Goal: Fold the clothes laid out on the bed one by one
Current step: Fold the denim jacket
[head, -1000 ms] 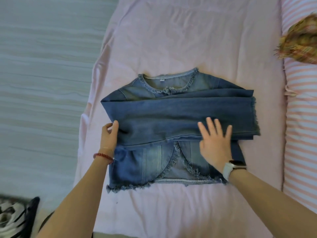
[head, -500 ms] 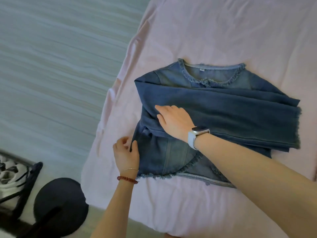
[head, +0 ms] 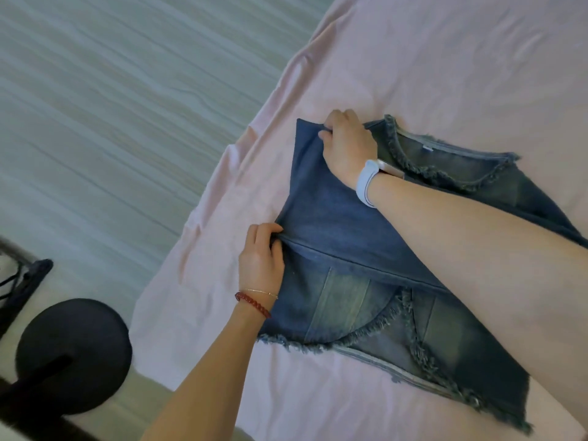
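My right hand (head: 346, 148) reaches across the middle of the frame, forearm slanting in from the lower right, its fingers (head: 325, 134) curled over and gripping the upper left corner of the denim jacket (head: 334, 224). My left hand (head: 261, 261) comes up from the bottom centre, wrist straight, thumb and fingers pinching the jacket's left edge where the folded sleeve meets the body. The jacket lies on the pink sheet of the bed (head: 445, 74), right of centre, sleeve folded across its front, frayed hem toward the lower right. A white watch (head: 366, 183) sits on my right wrist, a red bead bracelet (head: 253, 304) on my left.

Half a second ago my right hand lay flat on the folded sleeve near the jacket's left side; it has since moved up to the corner and closed on it. My left hand was pinching lower, beside the hem, and has climbed to the sleeve fold. At lower left a round black stool (head: 73, 354) stands on the floor.
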Motion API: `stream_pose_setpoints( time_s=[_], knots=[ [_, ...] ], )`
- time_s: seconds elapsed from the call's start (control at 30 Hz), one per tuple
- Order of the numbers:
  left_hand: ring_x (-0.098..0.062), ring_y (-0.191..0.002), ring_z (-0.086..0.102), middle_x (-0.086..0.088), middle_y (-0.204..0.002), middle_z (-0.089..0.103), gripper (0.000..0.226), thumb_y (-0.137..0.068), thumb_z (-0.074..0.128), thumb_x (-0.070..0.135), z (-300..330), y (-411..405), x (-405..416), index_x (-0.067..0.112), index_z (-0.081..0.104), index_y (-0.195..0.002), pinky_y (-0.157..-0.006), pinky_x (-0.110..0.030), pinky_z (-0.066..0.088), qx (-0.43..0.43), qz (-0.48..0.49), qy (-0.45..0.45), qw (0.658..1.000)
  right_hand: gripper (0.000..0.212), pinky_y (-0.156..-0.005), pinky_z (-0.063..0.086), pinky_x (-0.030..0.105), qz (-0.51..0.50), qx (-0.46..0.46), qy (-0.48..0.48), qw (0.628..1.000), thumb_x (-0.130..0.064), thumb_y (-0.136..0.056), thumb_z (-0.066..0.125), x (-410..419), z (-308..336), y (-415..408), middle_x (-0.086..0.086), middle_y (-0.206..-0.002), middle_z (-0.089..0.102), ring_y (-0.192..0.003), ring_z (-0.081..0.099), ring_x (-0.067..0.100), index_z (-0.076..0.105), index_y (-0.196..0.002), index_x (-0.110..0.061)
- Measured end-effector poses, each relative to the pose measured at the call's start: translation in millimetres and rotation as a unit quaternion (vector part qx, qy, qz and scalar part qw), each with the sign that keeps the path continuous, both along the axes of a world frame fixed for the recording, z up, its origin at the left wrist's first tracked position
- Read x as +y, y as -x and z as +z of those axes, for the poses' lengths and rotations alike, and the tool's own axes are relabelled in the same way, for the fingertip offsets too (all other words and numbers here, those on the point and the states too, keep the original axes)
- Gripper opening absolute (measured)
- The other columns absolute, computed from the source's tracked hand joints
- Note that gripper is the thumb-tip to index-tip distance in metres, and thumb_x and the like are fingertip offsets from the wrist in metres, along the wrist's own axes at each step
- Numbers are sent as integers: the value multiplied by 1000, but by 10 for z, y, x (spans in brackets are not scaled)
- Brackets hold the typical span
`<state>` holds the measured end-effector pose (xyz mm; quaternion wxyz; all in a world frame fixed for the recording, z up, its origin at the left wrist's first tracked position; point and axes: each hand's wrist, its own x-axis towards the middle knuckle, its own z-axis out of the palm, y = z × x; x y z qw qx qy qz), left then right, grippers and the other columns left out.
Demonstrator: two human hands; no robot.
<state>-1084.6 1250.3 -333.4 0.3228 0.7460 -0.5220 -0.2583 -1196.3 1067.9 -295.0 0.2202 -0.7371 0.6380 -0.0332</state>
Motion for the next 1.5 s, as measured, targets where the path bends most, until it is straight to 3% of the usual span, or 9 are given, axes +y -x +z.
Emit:
stream_pose_setpoints(
  time_s=[0.2,0.4,0.6,0.77,1.0,1.17,1.33,1.43,1.5],
  knots=[
    [-15,-101,56,2,-112,61,39,-84,47,-6,58,-2,159,18,55,-113,-90,-21,43,175,64,-124,975,31,-83,46,46,19,-169,37,985,-5,-92,45,463,136,31,13,-128,46,-100,57,32,52,-122,-6],
    [-10,-85,51,10,-90,56,22,-91,55,34,28,24,2,16,56,-104,-60,-7,34,140,116,-218,959,52,-114,3,54,288,103,52,951,-29,-99,31,790,-188,60,5,-157,13,-145,8,22,20,-149,-20],
    [-15,-79,52,5,-83,58,27,-90,55,40,-50,-113,16,14,57,-98,-71,-25,37,107,76,-258,957,53,-111,-6,57,258,260,7,930,-38,-101,19,176,-356,363,3,-158,-5,-145,-4,17,4,-150,-26],
    [-8,-59,48,5,-61,50,33,-86,60,41,61,-248,314,21,42,-66,-51,-22,32,85,26,-312,946,56,-109,11,65,209,124,132,961,-25,-91,33,1014,-169,398,13,-154,21,-143,17,29,25,-146,-18],
    [-13,-64,49,9,-68,51,16,-94,50,30,119,-239,572,17,48,-85,-52,-20,33,71,74,-281,954,54,-110,-10,56,222,148,-107,958,-41,-100,18,1398,-450,572,-3,-158,-10,-144,-14,20,-3,-149,-33],
    [-16,-70,52,-1,-85,56,17,-91,56,25,278,-214,707,12,49,-100,-64,-27,44,61,25,-276,959,44,-116,3,42,77,-67,-128,987,-27,-100,35,1609,-149,597,3,-155,22,-145,8,19,36,-143,-17],
    [-3,-75,54,10,-94,60,17,-91,56,14,707,115,724,16,55,-107,-65,-11,44,98,-44,-149,983,35,-99,33,17,-176,-320,-219,905,-29,-97,46,1922,245,574,-3,-133,54,-125,46,9,54,-129,-16],
    [-18,-83,53,1,-115,62,14,-88,58,11,845,351,714,7,60,-101,-70,-26,42,59,-162,-106,979,59,-100,39,28,-245,-418,-309,819,-47,-90,53,1663,330,543,0,-139,48,-123,47,11,38,-141,-20],
    [-22,-88,55,3,-123,61,12,-87,59,7,870,453,701,5,60,-99,-71,-29,43,40,-231,-95,968,77,-105,38,38,-201,-379,-323,844,-54,-84,57,1398,343,499,-1,-146,38,-130,41,17,26,-146,-21]
  ],
)
